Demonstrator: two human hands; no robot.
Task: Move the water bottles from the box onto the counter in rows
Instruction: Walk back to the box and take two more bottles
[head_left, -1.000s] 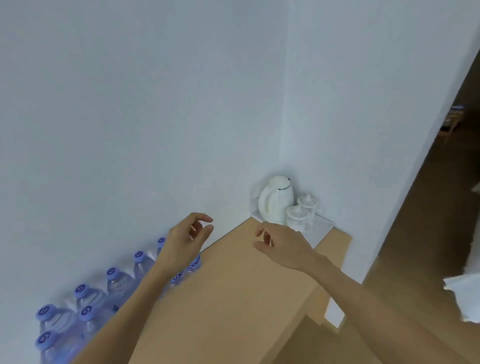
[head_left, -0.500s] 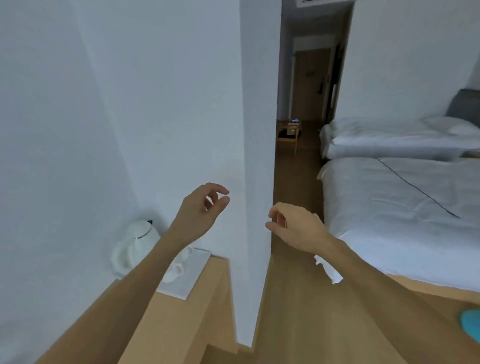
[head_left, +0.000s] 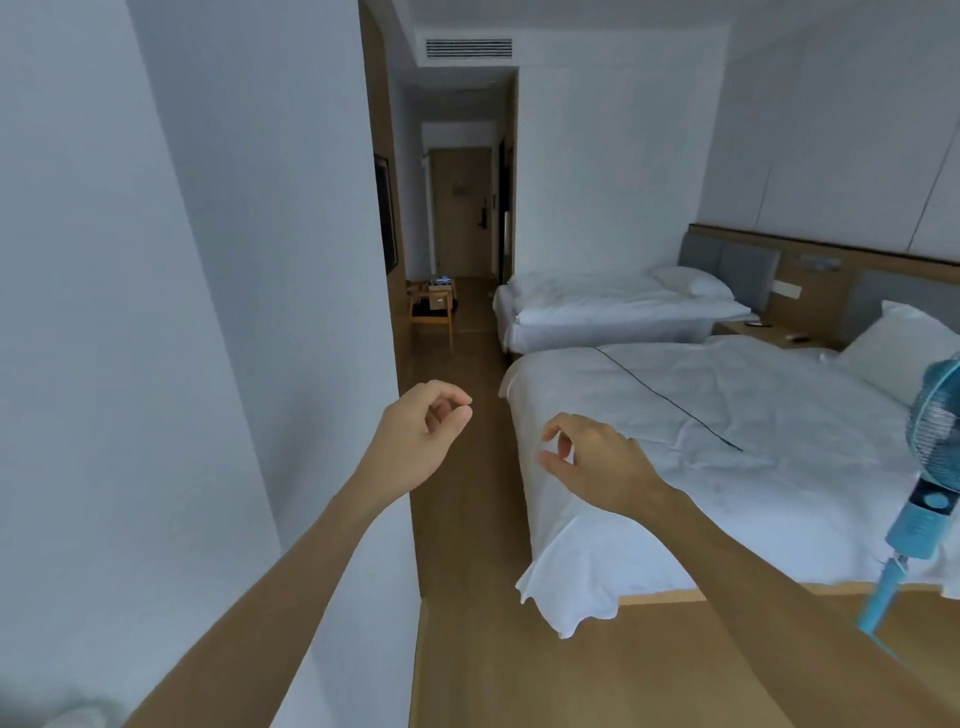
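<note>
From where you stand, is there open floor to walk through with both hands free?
Yes: a bare strip of wooden floor runs between the white wall and the near bed, toward the hallway. It narrows at the wooden chair. The blue fan crowds the right. Left hand and right hand are empty.

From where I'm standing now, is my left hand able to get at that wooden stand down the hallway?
Probably not. The left hand is empty and held out in mid-air, while the wooden stand sits far down the hallway. The floor between looks clear, so walking there comes first.

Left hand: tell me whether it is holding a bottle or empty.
Empty. The left hand has its fingers loosely curled around nothing, raised in the air.
</note>
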